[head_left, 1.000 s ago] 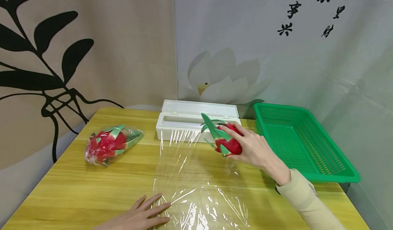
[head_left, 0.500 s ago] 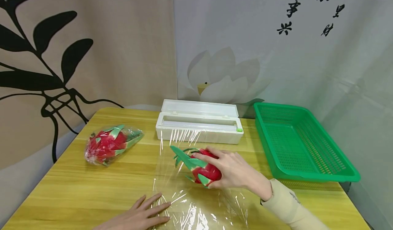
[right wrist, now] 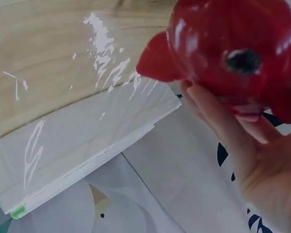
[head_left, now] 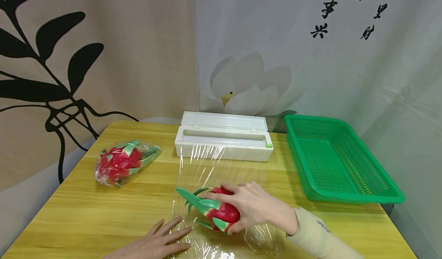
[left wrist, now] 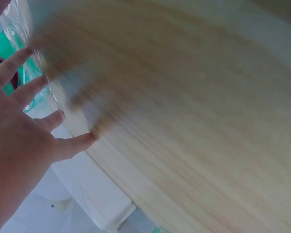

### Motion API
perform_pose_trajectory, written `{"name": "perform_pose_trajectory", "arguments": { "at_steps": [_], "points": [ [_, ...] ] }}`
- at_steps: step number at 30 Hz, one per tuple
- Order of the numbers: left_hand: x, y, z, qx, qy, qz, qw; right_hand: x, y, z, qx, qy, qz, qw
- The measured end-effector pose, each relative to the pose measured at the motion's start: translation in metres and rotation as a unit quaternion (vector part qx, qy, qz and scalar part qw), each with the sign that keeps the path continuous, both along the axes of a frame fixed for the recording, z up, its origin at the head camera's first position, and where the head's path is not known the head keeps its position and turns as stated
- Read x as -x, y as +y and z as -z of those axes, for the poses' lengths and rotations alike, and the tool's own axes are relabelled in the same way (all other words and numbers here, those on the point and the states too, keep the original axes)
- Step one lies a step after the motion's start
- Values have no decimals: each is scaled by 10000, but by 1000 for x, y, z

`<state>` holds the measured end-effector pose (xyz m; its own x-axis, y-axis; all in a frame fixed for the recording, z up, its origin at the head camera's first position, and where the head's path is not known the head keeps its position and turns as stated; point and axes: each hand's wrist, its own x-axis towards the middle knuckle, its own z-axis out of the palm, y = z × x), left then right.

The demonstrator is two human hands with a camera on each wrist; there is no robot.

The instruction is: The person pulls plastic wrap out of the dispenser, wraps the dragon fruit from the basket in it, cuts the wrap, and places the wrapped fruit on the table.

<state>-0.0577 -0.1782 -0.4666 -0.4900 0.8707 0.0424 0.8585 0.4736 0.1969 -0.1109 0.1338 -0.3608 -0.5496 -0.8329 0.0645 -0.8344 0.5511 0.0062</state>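
Note:
My right hand point(head_left: 255, 205) grips a red dragon fruit point(head_left: 224, 212) with green leaf tips, close over a clear sheet of plastic wrap point(head_left: 197, 174). In the right wrist view the fruit point(right wrist: 233, 43) shows its dark round end, with fingers curled beneath it. My left hand point(head_left: 157, 240) lies with spread, straight fingers on the left edge of the wrap near the table's front. In the left wrist view, that hand point(left wrist: 24, 121) has its fingertips along the film's edge. The wrap runs out from a white dispenser box point(head_left: 224, 151) with its lid up.
A second dragon fruit point(head_left: 121, 163), wrapped in film, lies on the left of the wooden table point(head_left: 86, 216). At the right stands a green plastic basket point(head_left: 310, 190). Behind the table hangs a printed curtain point(head_left: 152, 51).
My right hand has carried the dragon fruit from in front of the dispenser toward the front left, down over the wrap. The left hand has stayed in place.

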Motion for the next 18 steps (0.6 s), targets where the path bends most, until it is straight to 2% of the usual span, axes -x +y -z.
{"name": "perform_pose_trajectory", "arguments": {
  "at_steps": [7,15,18],
  "points": [
    [0,1,-1,56,-257,-17,9997,-1,-2,6,-293,91,-36,9995],
    [1,1,1,16,-119,35,9999,-1,-2,10,-399,173,32,9991],
    [2,1,1,-3,-235,26,9997,0,0,10,-438,158,96,9989]
  ]
}}
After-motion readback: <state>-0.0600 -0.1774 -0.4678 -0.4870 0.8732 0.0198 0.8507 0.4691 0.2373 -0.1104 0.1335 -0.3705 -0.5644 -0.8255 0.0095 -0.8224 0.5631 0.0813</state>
